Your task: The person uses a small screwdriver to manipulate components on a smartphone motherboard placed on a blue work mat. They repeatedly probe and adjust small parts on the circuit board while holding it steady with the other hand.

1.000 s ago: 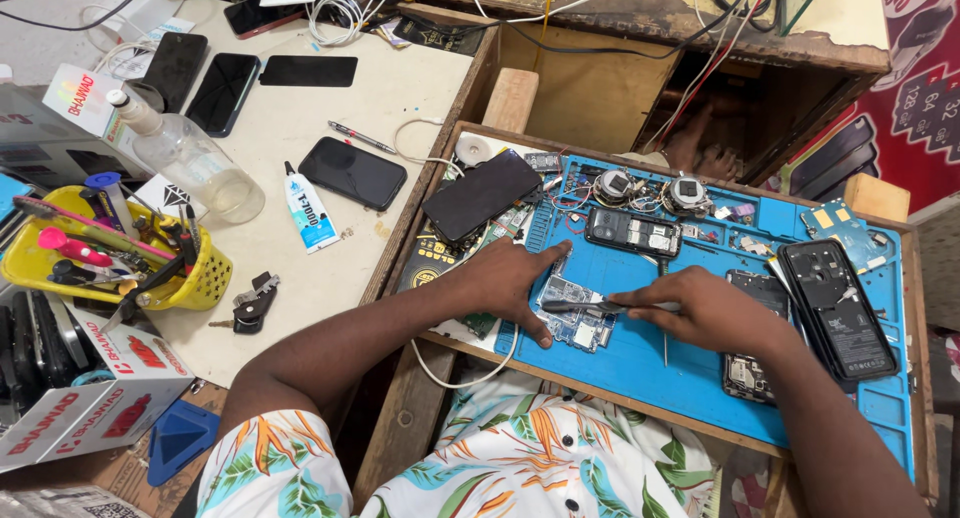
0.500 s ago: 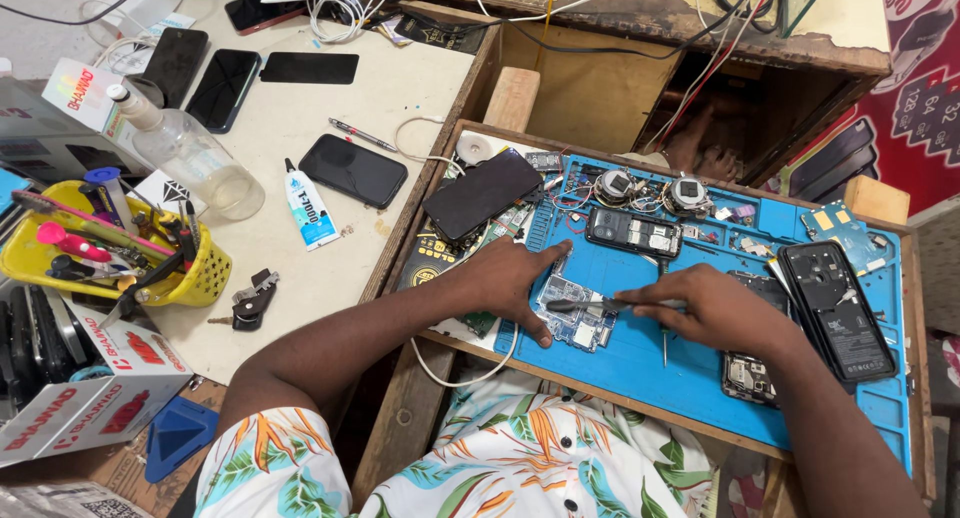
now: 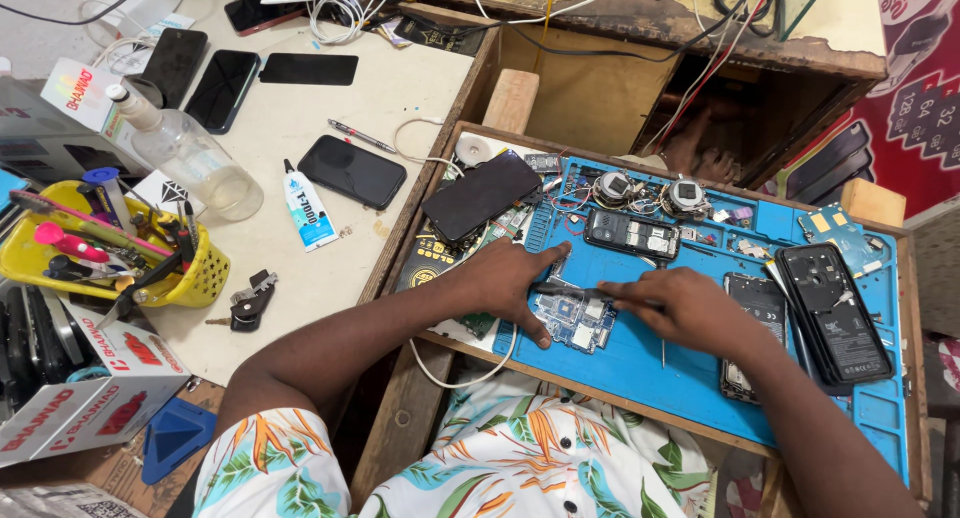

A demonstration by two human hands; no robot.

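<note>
Circuit board (image 3: 578, 321) on blue mat (image 3: 640, 373) (cluttered bench) — hands pin it, right seemingly gripping tweezers (image 3: 570, 292).

My left hand (image 3: 505, 278) covers the near-left part of the circuit board (image 3: 578, 320), so what sits under my palm I can't tell. The thin tool (image 3: 570, 291) vanishes inside my right hand (image 3: 680, 308), grip hidden. My right forearm hides part of the opened phone (image 3: 745, 328). Parts on the blue mat (image 3: 640, 378) are too small to tell.
</note>
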